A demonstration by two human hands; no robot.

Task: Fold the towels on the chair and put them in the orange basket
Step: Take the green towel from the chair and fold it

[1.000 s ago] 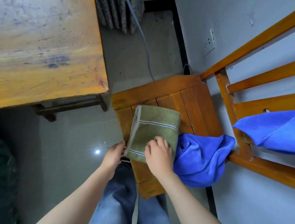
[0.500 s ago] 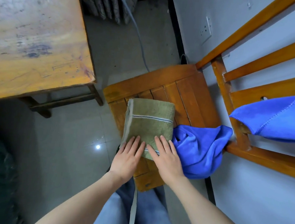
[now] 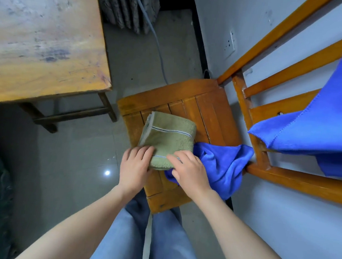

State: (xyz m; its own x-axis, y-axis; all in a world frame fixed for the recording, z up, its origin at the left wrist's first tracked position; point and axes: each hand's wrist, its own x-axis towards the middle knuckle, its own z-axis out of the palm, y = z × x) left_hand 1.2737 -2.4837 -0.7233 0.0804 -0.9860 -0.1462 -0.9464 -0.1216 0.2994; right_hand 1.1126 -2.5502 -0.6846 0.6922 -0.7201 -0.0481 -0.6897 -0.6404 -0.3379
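Note:
A folded green towel [image 3: 169,137] with thin stripes lies on the wooden chair seat [image 3: 213,112]. My left hand [image 3: 136,165] holds its near left corner, fingers on top and thumb at the edge. My right hand [image 3: 189,172] holds the near right edge the same way, its thumb tucked under the fold. A crumpled blue towel [image 3: 222,167] lies on the seat right beside the green one. A second blue towel [image 3: 315,121] hangs over the chair's back slats. No orange basket is in view.
A worn wooden table [image 3: 42,35] stands to the left, its leg close to the chair. A grey cable [image 3: 153,35] runs across the tiled floor from a curtain at the back. The wall with a socket [image 3: 231,41] is behind the chair. My jeans-clad legs are below.
Half a second ago both palms lay flat on the green towel. Now the fingers are bent around its near edge, and the view has shifted slightly.

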